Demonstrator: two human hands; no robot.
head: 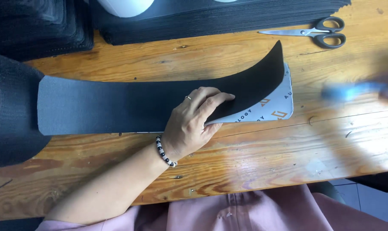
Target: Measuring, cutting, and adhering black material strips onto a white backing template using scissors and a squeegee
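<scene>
Head view showed your left hand (189, 126) pressing flat on a long black strip (117, 105) that ran across the wooden table (254, 154) from a big black roll (8, 111) at the left edge; your fingers were spread over the strip near its right end, thumb tucked under its near edge, holding it down rather than gripping it; the strip's right tip curled upward, away from a pale printed sheet (277, 109) lying beneath it, so by my reading the strip was laid over most of the sheet and only that last stretch was left to be pressed flat; your right hand (386, 87) was a blur at the right edge with something blue (346, 91), and I could not tell how it was closed; scissors (320, 33) lay untouched at the far right, well apart from the strip; no bin, box or tray showed anywhere, only stacks of black material (219, 17) along the far edge.
</scene>
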